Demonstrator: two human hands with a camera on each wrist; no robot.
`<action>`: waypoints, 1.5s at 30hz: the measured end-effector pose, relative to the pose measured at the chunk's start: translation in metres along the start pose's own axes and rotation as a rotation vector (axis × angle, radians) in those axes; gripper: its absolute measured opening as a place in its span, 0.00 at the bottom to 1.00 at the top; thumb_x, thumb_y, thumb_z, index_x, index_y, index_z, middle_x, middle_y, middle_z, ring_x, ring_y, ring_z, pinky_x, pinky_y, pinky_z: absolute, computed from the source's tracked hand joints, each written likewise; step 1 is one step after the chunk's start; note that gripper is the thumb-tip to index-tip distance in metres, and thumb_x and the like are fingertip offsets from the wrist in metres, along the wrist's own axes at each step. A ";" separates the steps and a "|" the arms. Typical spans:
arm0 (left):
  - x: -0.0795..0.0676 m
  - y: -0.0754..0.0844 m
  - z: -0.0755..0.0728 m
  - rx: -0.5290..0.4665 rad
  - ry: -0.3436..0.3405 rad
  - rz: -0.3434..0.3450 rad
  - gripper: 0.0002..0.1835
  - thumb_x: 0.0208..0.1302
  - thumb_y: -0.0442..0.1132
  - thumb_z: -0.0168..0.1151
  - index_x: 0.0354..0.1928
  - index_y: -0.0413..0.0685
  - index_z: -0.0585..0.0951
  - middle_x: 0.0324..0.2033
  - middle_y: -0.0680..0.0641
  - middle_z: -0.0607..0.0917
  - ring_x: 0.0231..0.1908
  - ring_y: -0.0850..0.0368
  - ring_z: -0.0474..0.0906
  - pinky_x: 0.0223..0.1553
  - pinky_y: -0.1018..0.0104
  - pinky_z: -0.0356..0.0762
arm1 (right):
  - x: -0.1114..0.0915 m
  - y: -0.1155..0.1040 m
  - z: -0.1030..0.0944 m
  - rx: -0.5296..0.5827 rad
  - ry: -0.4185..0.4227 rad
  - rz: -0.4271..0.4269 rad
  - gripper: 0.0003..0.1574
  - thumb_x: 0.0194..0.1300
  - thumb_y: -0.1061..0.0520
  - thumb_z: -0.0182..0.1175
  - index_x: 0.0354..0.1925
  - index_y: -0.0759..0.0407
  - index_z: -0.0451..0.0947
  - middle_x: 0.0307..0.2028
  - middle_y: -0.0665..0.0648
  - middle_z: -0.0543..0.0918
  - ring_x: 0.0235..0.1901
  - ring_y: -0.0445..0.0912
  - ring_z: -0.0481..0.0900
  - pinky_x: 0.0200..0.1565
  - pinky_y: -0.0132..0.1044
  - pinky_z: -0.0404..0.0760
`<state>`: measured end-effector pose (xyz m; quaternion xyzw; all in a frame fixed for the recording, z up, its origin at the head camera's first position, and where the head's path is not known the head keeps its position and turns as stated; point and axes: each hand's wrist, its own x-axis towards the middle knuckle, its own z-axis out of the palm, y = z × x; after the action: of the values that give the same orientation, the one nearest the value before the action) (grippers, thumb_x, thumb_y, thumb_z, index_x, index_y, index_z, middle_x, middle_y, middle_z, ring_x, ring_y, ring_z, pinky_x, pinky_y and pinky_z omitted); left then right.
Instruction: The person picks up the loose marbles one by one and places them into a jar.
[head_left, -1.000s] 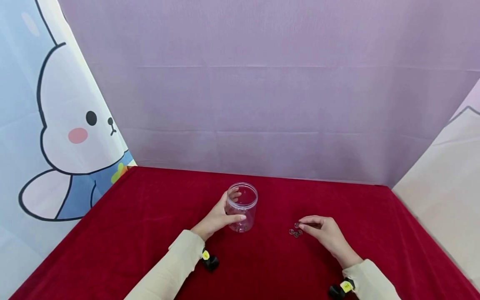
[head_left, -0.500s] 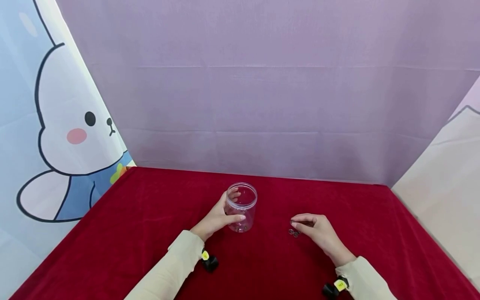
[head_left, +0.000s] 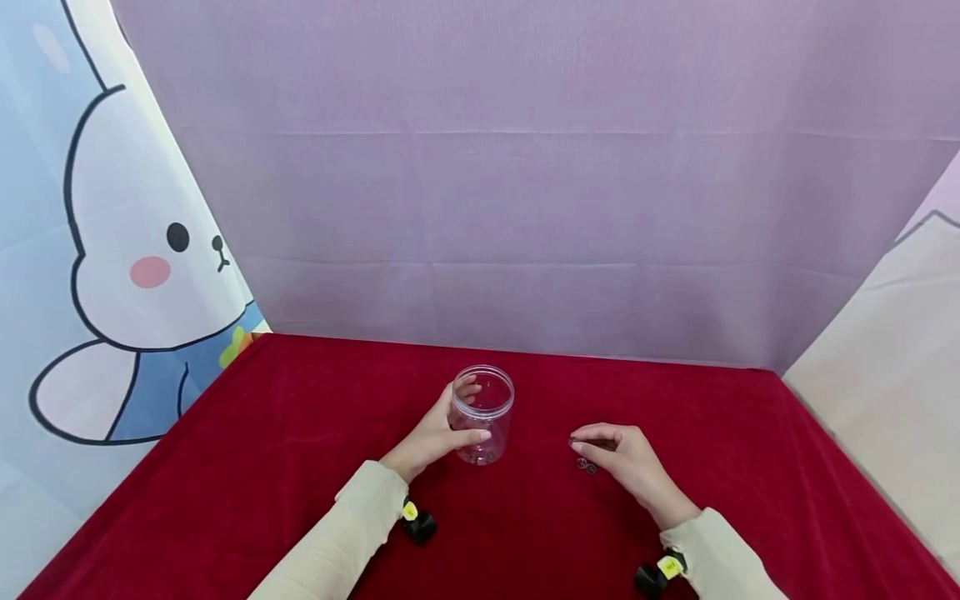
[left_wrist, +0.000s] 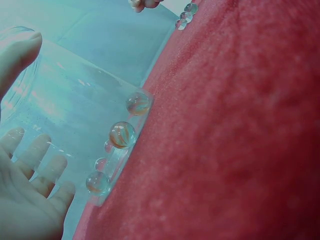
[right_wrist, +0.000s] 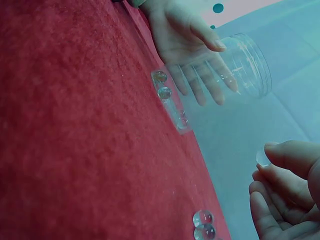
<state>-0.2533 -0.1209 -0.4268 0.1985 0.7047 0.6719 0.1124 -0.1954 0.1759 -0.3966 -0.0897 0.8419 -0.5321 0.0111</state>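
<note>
A clear plastic jar (head_left: 498,427) without a lid stands upright on the red cloth. My left hand (head_left: 438,432) grips its side, thumb on the near side and fingers round the far side. Several glass marbles (left_wrist: 122,135) with coloured swirls lie on the jar's bottom in the left wrist view. To the right of the jar, my right hand (head_left: 628,460) is raised over the cloth. Between its thumb and index finger it pinches a clear marble (right_wrist: 261,158). Just below that hand, a small group of loose marbles (head_left: 587,467) lies on the cloth, partly hidden.
Red cloth (head_left: 300,467) covers the table. A plain lilac curtain (head_left: 525,208) hangs along the back edge. On the left is a sheet with a cartoon animal (head_left: 135,225), and a pale sheet (head_left: 892,358) borders the right side.
My right hand has lifted a marble off the group and moved left with it, towards the jar. The left hand and the jar stay in place.
</note>
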 end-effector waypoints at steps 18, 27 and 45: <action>-0.013 0.028 0.001 -0.002 -0.036 -0.029 0.47 0.56 0.34 0.67 0.72 0.53 0.49 0.70 0.40 0.55 0.69 0.42 0.50 0.65 0.45 0.56 | 0.010 -0.014 0.015 0.021 -0.012 -0.022 0.17 0.58 0.57 0.66 0.43 0.67 0.82 0.44 0.61 0.83 0.25 0.43 0.75 0.25 0.35 0.77; -0.012 0.028 0.002 -0.010 -0.045 -0.028 0.47 0.57 0.32 0.65 0.72 0.51 0.48 0.70 0.40 0.55 0.70 0.42 0.50 0.66 0.45 0.56 | 0.014 -0.020 0.021 0.014 -0.001 -0.012 0.15 0.58 0.57 0.66 0.42 0.64 0.83 0.41 0.58 0.84 0.21 0.40 0.71 0.19 0.31 0.70; -0.002 0.008 0.000 0.001 -0.009 -0.007 0.47 0.55 0.37 0.68 0.72 0.57 0.50 0.69 0.45 0.59 0.69 0.47 0.53 0.66 0.46 0.56 | 0.024 -0.029 0.030 0.035 0.013 -0.076 0.13 0.58 0.57 0.66 0.42 0.60 0.84 0.42 0.57 0.84 0.39 0.43 0.82 0.40 0.31 0.79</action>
<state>-0.2502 -0.1222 -0.4193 0.1991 0.7051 0.6703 0.1180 -0.2114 0.1330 -0.3817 -0.1178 0.8285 -0.5474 -0.0131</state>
